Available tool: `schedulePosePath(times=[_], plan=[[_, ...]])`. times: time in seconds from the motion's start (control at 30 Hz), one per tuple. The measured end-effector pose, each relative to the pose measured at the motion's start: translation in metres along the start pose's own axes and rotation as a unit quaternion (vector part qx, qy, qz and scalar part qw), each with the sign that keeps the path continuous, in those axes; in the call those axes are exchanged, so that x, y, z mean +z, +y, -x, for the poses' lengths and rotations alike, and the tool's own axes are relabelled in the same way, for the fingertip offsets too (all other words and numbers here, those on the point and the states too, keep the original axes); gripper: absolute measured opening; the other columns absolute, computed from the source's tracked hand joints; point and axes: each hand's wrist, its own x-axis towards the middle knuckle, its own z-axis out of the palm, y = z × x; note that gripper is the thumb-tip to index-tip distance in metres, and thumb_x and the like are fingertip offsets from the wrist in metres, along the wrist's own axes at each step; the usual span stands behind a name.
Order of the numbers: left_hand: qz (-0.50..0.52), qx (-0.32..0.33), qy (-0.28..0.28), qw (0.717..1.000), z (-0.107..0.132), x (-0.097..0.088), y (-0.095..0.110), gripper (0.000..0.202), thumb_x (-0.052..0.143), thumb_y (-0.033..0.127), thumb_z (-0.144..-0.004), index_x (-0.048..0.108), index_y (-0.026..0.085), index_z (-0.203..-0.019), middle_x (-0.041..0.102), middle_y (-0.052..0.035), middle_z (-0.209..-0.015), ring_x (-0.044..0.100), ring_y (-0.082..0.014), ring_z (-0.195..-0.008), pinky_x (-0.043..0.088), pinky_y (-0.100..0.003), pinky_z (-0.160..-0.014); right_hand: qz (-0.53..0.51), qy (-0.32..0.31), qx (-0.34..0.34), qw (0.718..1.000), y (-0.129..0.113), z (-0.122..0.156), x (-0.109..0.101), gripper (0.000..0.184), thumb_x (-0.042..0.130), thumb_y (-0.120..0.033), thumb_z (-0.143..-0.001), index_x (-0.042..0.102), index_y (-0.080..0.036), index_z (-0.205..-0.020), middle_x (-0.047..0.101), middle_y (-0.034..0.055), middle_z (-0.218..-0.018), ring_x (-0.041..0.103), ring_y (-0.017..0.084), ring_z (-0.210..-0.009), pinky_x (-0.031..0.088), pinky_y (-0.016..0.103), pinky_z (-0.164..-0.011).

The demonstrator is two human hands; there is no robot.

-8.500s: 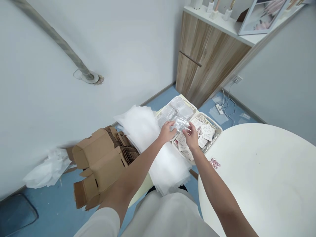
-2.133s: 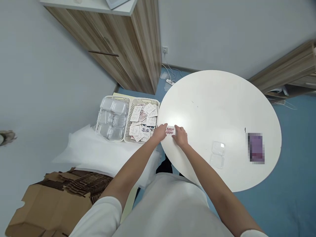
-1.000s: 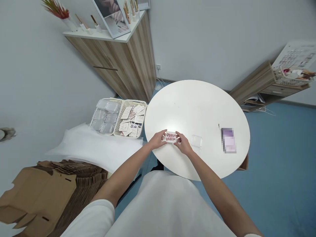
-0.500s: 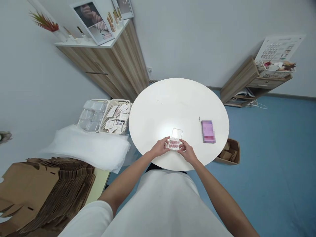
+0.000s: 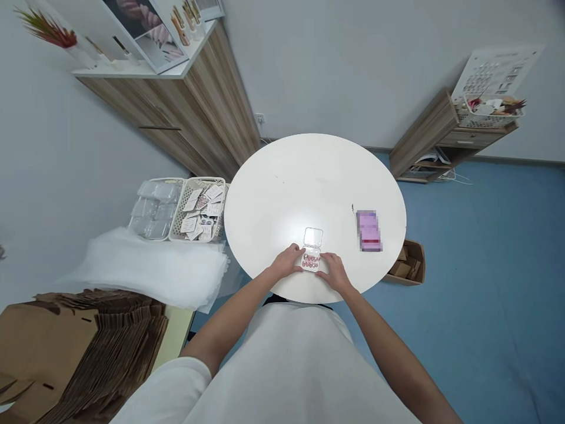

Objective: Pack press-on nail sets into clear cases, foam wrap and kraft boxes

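Note:
A small clear plastic box [image 5: 313,237] stands with its lid raised at the front of the round white table [image 5: 291,200]. Two rows of pink press-on nails [image 5: 311,264] lie in its lower half on a white backing. My left hand [image 5: 286,262] grips the box's left edge between thumb and fingers. On the opposite edge, my right hand [image 5: 335,273] holds it the same way. Whether the base rests fully on the tabletop is hard to make out.
A blurred purple object [image 5: 369,231] lies on the table's right. Left of the table are a white basket of cards [image 5: 200,209], a basket of clear boxes [image 5: 154,209], white sheets [image 5: 154,265] and stacked flat cardboard [image 5: 110,353]. A carton [image 5: 408,265] sits on the floor at right.
My view has shifted a little. The box has moved slightly towards my body relative to the table, its lid still raised. My right fingers are straighter along its edge.

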Motion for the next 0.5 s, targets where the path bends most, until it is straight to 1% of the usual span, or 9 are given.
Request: schedulePosePath(times=[0.13,0.23,0.37,0.5], plan=[[0.002,0.000,-0.003,1.000,-0.010,0.001,-0.002,0.060,0.064,0.036,-0.065,0.039,0.029,-0.120,0.040,-0.0044,-0.109,0.050,-0.0185,-0.084,0.040,-0.027,-0.066,0.013,-0.004,0.014,1.000,0.003,-0.007,0.000,0.055,0.062,-0.034,-0.065,0.043,-0.025,-0.116,0.046,0.0067,-0.113,0.039,0.026,-0.107,0.035,0.042,-0.087],[0.024,-0.015,0.002,1.000,-0.015,0.004,-0.004,0.060,0.065,0.033,-0.065,0.040,0.029,-0.120,0.041,-0.0049,-0.107,0.050,-0.0195,-0.084,0.039,-0.027,-0.067,0.025,-0.007,0.022,0.999,0.004,-0.010,0.001,0.055,0.061,-0.033,-0.066,0.042,-0.025,-0.116,0.046,0.0068,-0.113,0.040,0.026,-0.106,0.036,0.041,-0.086],[0.058,-0.040,-0.004,0.998,-0.015,0.006,-0.006,0.063,0.065,0.031,-0.064,0.038,0.029,-0.122,0.042,-0.0048,-0.107,0.050,-0.0201,-0.086,0.038,-0.026,-0.068,0.038,-0.011,0.033,0.999,0.003,-0.014,0.003,0.055,0.061,-0.032,-0.066,0.042,-0.026,-0.117,0.047,0.0062,-0.111,0.040,0.026,-0.103,0.036,0.041,-0.083],[0.057,-0.047,-0.014,0.997,-0.015,0.008,-0.005,0.064,0.063,0.030,-0.066,0.034,0.028,-0.124,0.043,-0.0052,-0.105,0.050,-0.0207,-0.088,0.038,-0.026,-0.067,0.055,-0.014,0.038,0.998,0.002,-0.016,0.004,0.055,0.061,-0.031,-0.066,0.042,-0.026,-0.117,0.047,0.0068,-0.110,0.041,0.026,-0.102,0.037,0.040,-0.081]])
